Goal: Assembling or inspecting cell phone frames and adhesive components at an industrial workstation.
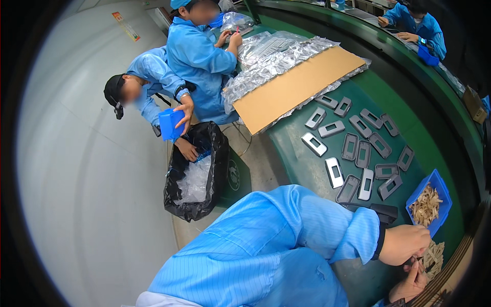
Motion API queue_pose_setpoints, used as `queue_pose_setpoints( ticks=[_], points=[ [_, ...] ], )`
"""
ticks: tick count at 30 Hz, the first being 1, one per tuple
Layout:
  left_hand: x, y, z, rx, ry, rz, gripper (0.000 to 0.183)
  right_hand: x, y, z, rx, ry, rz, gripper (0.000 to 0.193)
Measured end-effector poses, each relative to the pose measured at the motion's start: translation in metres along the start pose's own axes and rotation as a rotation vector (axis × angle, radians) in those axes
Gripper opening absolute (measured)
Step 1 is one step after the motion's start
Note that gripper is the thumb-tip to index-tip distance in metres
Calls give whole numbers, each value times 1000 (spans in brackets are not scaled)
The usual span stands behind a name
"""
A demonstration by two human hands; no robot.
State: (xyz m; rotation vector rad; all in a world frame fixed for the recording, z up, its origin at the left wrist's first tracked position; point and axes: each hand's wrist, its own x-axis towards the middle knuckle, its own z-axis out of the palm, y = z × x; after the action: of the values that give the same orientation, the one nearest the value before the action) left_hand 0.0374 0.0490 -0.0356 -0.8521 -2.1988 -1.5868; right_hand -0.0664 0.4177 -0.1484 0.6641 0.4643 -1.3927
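- Hands close together at the lower right, beside a loose heap of beige strips (434, 259) on a green surface (302, 163).
- Left hand (406, 244), extended from a blue sleeve (307, 220) with a dark cuff, fingers bunched and bent toward the right hand (410, 283).
- Right hand just below, thumb and fingers drawn narrow near the left fingertips; impossible to tell what, if anything, lies in either grip.
- Just beyond the left hand, a blue bin (446, 209) with more beige pieces (427, 205) inside.
- Across the middle of the surface, scattered grey frames (339, 126), each with a rectangular opening, some with pale silver faces up, others with hollow darker backs up.
- Near the sleeve's cuff, a black block-shaped object (384, 211).
- Farther up the surface, a flat brown cardboard sheet (302, 87) on silvery wrapping (286, 62).
- At left, a co-worker (151, 71) in blue, bent over a black bin liner (220, 158), one hand around a blue container (168, 124), the other down by crumpled clear plastic (197, 181).
- Alongside, a second co-worker (197, 56) in blue, both hands raised over the surface.
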Motion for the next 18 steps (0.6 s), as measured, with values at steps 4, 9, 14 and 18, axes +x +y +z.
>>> queue_pose_setpoints(
  ticks=[4,9,14,18],
  points=[
    [0,-2,1,93,61,102,30,-6,-14,-53,-25,219,-95,56],
    [-2,-4,-12,164,53,34,31,2,-11,-10,-34,205,-50,55],
    [4,-2,-4,195,-1,24,35,-6,-25,-64,-106,-52,48,56],
    [4,-5,-5,249,26,42,34,8,-22,-43,102,-236,147,64]
  ],
)
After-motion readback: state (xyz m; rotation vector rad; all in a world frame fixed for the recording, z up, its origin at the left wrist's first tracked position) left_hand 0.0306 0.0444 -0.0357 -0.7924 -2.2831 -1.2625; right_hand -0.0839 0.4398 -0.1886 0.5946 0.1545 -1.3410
